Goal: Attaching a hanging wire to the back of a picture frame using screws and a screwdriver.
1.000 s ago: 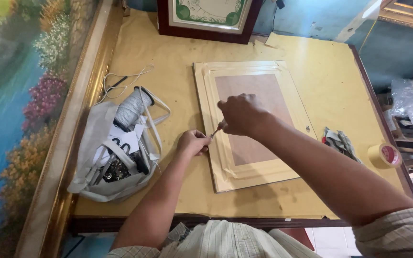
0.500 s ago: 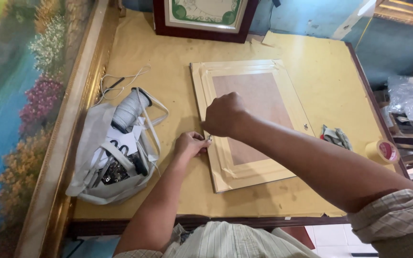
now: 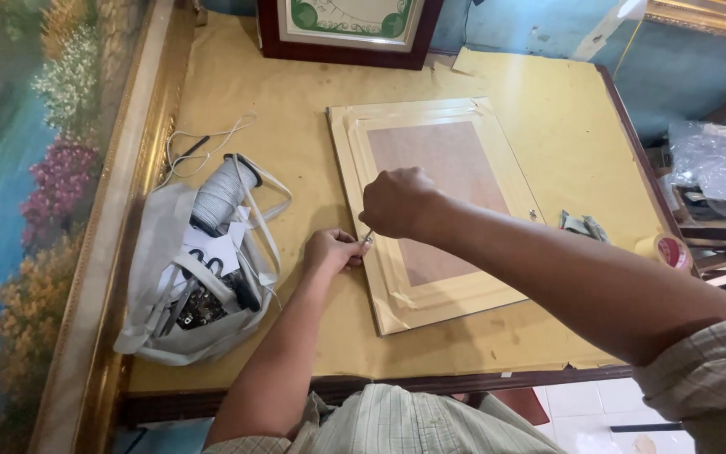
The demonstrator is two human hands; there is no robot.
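Centre of frame: pale wooden picture frame (image 3: 430,210) lies face down on the tan paper-covered table (image 3: 296,92), brown fibreboard backing showing, mitred moulding ridged. Left hand (image 3: 334,250) pinches a small metal piece at the frame's left edge. Right hand (image 3: 398,202) clenched just above it, gripping a thin tool whose tip meets that piece. Left of the hands: slack white plastic bag (image 3: 170,286), grey cord spool (image 3: 222,192). Right edge: tape roll (image 3: 665,250).
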